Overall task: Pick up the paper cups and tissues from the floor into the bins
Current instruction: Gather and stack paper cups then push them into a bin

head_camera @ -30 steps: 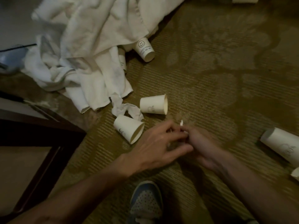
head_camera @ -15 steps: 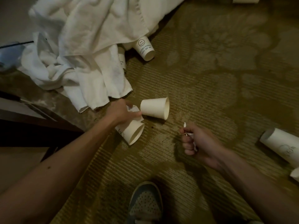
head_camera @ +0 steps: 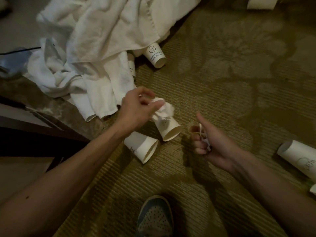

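Note:
My left hand (head_camera: 136, 106) pinches a crumpled white tissue (head_camera: 164, 110) just above a paper cup (head_camera: 169, 129) lying on its side on the carpet. A second cup (head_camera: 142, 146) lies close by, to its lower left. My right hand (head_camera: 210, 142) is curled round a small white scrap of tissue (head_camera: 206, 142), thumb up. A smiley-face cup (head_camera: 155, 55) lies at the edge of the white cloth, with another cup (head_camera: 132, 69) half hidden under it. One more cup (head_camera: 297, 158) lies at the right edge.
A heap of white cloth (head_camera: 95, 53) covers the upper left floor. Dark wooden furniture (head_camera: 34, 132) stands at the left. My shoe (head_camera: 155, 218) is at the bottom centre. A further cup (head_camera: 261, 2) shows at the top edge. No bin is in view.
My left hand left my right hand, reached to the tissue beside the two cups and lifted it. The nearer cup turned on the floor. My right hand kept its scrap.

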Demonstrator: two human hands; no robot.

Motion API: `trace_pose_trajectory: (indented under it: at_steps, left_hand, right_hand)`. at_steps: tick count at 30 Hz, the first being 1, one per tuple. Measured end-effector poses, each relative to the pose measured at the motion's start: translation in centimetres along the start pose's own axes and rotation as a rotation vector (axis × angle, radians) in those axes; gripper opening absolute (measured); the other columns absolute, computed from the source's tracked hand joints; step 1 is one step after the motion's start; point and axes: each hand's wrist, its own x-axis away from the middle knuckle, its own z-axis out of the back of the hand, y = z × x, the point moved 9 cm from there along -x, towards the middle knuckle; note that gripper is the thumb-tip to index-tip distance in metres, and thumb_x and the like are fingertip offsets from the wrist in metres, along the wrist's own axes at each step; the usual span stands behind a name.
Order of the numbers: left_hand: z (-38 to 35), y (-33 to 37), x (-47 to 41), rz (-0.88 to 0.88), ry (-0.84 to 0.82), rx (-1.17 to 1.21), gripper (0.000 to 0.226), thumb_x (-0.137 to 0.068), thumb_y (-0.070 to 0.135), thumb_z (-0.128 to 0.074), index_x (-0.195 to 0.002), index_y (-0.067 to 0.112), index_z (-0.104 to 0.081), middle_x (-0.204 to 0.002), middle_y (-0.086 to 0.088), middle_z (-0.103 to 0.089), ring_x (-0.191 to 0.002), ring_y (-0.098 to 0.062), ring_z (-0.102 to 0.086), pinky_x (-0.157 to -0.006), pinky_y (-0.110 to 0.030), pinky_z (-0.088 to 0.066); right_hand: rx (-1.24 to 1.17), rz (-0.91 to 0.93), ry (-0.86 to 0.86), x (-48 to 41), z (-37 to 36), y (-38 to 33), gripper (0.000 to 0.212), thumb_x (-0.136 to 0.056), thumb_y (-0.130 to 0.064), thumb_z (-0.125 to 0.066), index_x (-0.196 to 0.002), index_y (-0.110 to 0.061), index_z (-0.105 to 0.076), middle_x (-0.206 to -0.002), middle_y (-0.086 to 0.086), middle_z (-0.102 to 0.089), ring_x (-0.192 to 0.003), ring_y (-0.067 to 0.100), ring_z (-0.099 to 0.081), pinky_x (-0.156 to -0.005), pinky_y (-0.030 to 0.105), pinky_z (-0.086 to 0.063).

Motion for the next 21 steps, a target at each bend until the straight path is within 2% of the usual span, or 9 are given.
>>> trace_pose_trajectory:
  at_steps: [3, 5, 7, 8, 11, 14, 17, 19, 21]
  left_hand:
    - [-3.2, 4.1, 1.6, -0.123, -0.14, 0.077, 0.02, -0.078, 0.032, -0.081, -0.09, 0.023, -0.068, -0.068, 0.005, -0.071, -0.069, -0.008, -0.071, -0.062, -0.02, -0.057]
    - [-4.6, 5.6, 2.1, -0.186, -0.177, 0.116, 0.017, -0.077, 0.031, -0.082, -0.086, 0.023, -0.07, -0.071, 0.005, -0.072, -0.069, -0.006, -0.069, -0.062, -0.017, -0.053]
    - [-5.4, 6.2, 2.3, -0.228, -0.191, 0.131, 0.015, -0.077, 0.03, -0.082, -0.085, 0.023, -0.072, -0.077, 0.006, -0.073, -0.072, -0.003, -0.067, -0.062, -0.015, -0.05]
    - [-5.7, 6.3, 2.4, -0.248, -0.194, 0.128, 0.013, -0.078, 0.029, -0.082, -0.085, 0.022, -0.073, -0.079, 0.007, -0.073, -0.073, -0.002, -0.066, -0.062, -0.014, -0.048]
    - [-5.9, 6.3, 2.2, -0.294, -0.166, 0.091, 0.01, -0.078, 0.028, -0.082, -0.083, 0.027, -0.073, -0.083, 0.01, -0.068, -0.075, 0.001, -0.06, -0.064, -0.013, -0.044]
    - [-5.7, 6.3, 1.7, -0.33, -0.094, -0.036, 0.013, -0.077, 0.031, -0.081, -0.081, 0.037, -0.07, -0.087, 0.014, -0.05, -0.085, -0.001, -0.05, -0.071, -0.016, -0.041]
    - [-6.1, 6.5, 1.3, -0.417, -0.111, -0.229, 0.013, -0.082, 0.034, -0.076, -0.095, 0.033, -0.073, -0.089, 0.014, -0.042, -0.09, -0.002, -0.041, -0.076, -0.016, -0.036]
    - [-6.4, 6.8, 1.2, -0.493, -0.152, -0.305, 0.02, -0.087, 0.034, -0.071, -0.106, 0.027, -0.074, -0.091, 0.01, -0.044, -0.092, -0.003, -0.039, -0.077, -0.013, -0.033]
    - [-6.1, 7.1, 0.7, -0.558, -0.173, -0.291, 0.023, -0.091, 0.034, -0.064, -0.11, 0.025, -0.073, -0.096, 0.007, -0.049, -0.094, -0.006, -0.043, -0.079, -0.014, -0.036]
  right_hand:
    - [-0.155, 0.009, -0.137, 0.2, -2.8, -2.6, 0.066, -0.089, -0.072, -0.041, -0.093, -0.009, -0.063, -0.063, -0.002, -0.049, -0.04, 0.005, -0.035, -0.038, 0.016, -0.021]
    - [-0.239, 0.013, -0.241, 0.5, -4.5, -4.1, 0.08, -0.089, -0.075, -0.034, -0.087, -0.007, -0.077, -0.075, 0.004, -0.067, -0.052, 0.009, -0.056, -0.045, 0.014, -0.036]
    - [-0.252, 0.011, -0.258, 0.5, -5.2, -4.9, 0.082, -0.089, -0.074, -0.036, -0.083, -0.005, -0.08, -0.097, 0.009, -0.072, -0.084, 0.017, -0.065, -0.079, 0.02, -0.048]
    - [-0.219, 0.014, -0.24, 0.4, -5.3, -5.1, 0.081, -0.089, -0.074, -0.036, -0.084, -0.006, -0.079, -0.096, 0.008, -0.069, -0.086, 0.018, -0.062, -0.077, 0.022, -0.045]
    - [-0.129, 0.013, -0.201, 0.0, -5.5, -5.2, 0.073, -0.092, -0.073, -0.033, -0.094, -0.009, -0.068, -0.075, 0.004, -0.065, -0.062, 0.013, -0.055, -0.047, 0.021, -0.037]
    - [-0.118, -0.015, -0.201, -0.6, -5.5, -5.1, 0.072, -0.093, -0.072, -0.032, -0.102, -0.011, -0.068, -0.078, 0.005, -0.07, -0.061, 0.015, -0.063, -0.049, 0.022, -0.048]
    - [-0.108, -0.01, -0.173, -1.5, -5.3, -5.3, 0.059, -0.098, -0.061, -0.038, -0.115, -0.013, -0.067, -0.094, 0.008, -0.073, -0.074, 0.019, -0.071, -0.054, 0.029, -0.054]
    - [-0.048, 0.041, -0.078, -2.3, -4.5, -6.0, 0.045, -0.101, -0.05, -0.043, -0.11, -0.013, -0.068, -0.089, 0.009, -0.072, -0.069, 0.018, -0.068, -0.051, 0.027, -0.051]
    - [0.041, 0.119, 0.044, -3.2, -3.4, -7.2, 0.037, -0.101, -0.043, -0.046, -0.091, -0.012, -0.064, -0.061, 0.004, -0.06, -0.046, 0.013, -0.054, -0.038, 0.022, -0.039]
